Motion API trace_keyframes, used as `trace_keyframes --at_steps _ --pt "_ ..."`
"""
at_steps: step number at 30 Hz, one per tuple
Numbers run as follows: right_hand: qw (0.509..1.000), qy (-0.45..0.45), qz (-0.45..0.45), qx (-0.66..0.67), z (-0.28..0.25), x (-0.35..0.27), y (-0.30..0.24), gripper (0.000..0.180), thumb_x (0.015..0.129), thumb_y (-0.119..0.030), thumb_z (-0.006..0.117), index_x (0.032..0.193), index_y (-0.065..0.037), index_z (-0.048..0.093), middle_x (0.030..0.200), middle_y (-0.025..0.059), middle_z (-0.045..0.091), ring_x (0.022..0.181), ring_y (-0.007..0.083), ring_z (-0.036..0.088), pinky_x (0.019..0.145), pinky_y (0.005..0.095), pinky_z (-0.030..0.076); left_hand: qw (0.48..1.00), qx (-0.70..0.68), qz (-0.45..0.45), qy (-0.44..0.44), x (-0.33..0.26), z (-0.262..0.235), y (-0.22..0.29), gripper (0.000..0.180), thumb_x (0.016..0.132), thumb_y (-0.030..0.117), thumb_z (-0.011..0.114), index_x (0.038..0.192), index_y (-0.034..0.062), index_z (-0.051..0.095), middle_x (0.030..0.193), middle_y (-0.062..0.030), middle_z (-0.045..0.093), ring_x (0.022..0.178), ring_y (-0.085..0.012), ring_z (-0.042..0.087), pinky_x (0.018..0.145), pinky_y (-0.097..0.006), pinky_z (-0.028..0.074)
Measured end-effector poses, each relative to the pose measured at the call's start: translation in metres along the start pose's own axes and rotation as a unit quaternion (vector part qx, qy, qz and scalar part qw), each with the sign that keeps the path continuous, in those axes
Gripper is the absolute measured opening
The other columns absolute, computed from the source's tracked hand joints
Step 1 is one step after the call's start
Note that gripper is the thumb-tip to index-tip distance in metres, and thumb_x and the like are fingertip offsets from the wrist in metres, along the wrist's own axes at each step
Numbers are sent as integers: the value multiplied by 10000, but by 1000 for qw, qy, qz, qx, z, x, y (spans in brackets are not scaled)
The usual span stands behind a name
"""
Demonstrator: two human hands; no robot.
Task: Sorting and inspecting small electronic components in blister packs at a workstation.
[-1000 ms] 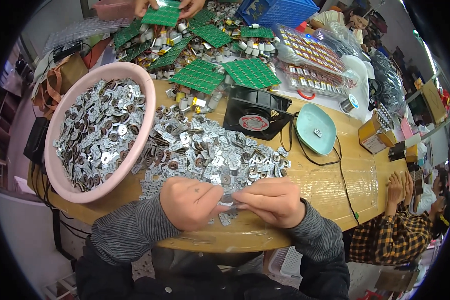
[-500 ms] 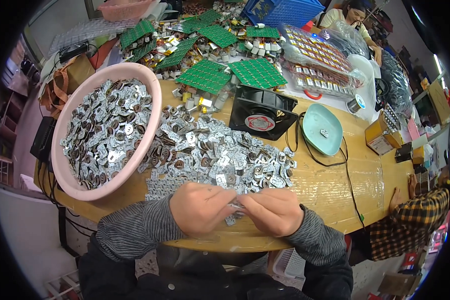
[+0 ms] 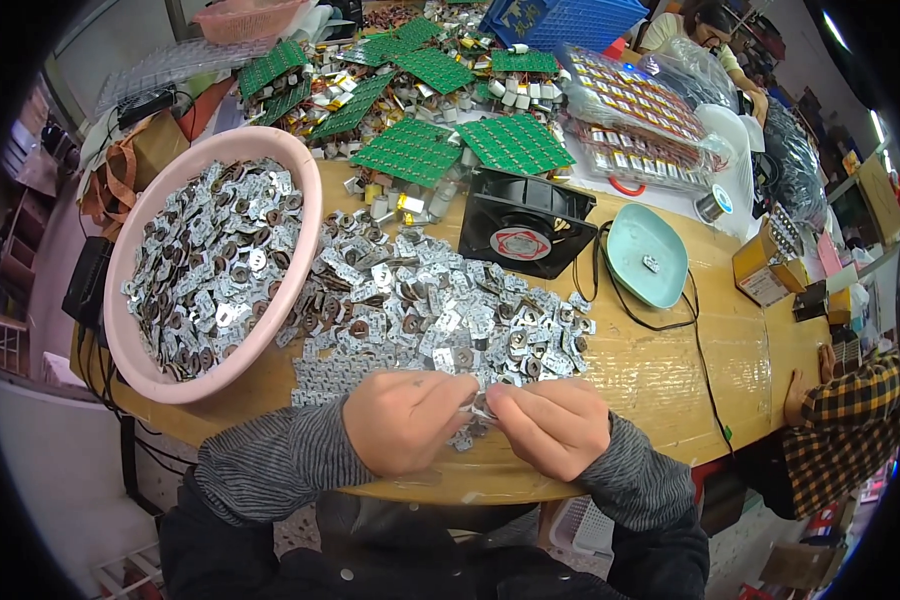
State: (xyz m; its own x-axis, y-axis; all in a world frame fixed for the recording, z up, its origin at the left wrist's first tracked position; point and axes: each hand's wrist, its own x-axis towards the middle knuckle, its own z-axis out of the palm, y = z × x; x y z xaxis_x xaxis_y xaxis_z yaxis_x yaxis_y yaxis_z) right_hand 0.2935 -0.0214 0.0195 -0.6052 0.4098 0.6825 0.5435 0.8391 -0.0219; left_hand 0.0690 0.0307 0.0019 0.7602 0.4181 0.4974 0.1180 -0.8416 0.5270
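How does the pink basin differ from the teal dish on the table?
The pink basin is far bigger than the teal dish. The basin is heaped with small silver metal pieces; the dish holds just one small item. The basin sits at the person's left, beside the loose pile; the dish sits right, past the black fan. Both rest upright on the wooden table.

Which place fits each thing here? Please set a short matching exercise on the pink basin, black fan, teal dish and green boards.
Things:
1. pink basin
2. black fan
3. teal dish
4. green circuit boards

Places:
a. right of the fan, one small part inside
b. far side of the table
c. left, full of silvery parts
d. behind the loose pile of parts

Pairs: 1-c, 2-d, 3-a, 4-b
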Motion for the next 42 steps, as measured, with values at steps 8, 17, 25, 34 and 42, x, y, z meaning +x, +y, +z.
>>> trace_keyframes --at_steps 8,17,25,34,42 --pt "997 -17 63 36 3 -7 2 319 695 64 708 1008 65 645 919 150 692 663 229 667 536 321 527 998 -18 -52 -5 -1 1 2 270 849 14 622 1110 -50 595 878 -190 672 724 -350 673 609 -407 538" --pt "971 29 237 9 -7 -2 -3 140 829 64 655 965 85 677 683 109 668 560 203 651 544 283 507 992 -81 -92 18 -5 3 2 174 913 19 569 1066 -60 598 790 -201 658 667 -379 662 594 -409 535" --pt "831 6 435 346 -16 2 0 93 888 20 680 941 93 703 687 90 676 582 105 645 530 228 484 995 4 -33 99 0 -5 4 367 771 213 809 993 -20 632 779 -127 680 599 -271 668 529 -342 519" --pt "825 -22 431 364 -10 6 -6 71 882 37 668 862 91 709 678 103 672 537 116 637 490 225 484 991 89 17 95 -5 -2 -2 323 720 193 848 881 -4 650 719 -104 679 555 -228 661 485 -308 508" --pt "861 -43 392 321 -7 4 -3 73 886 27 673 862 79 718 637 94 669 525 110 644 480 220 489 986 136 60 72 -4 -5 -4 330 691 205 841 871 10 643 703 -78 658 528 -202 636 450 -304 469"
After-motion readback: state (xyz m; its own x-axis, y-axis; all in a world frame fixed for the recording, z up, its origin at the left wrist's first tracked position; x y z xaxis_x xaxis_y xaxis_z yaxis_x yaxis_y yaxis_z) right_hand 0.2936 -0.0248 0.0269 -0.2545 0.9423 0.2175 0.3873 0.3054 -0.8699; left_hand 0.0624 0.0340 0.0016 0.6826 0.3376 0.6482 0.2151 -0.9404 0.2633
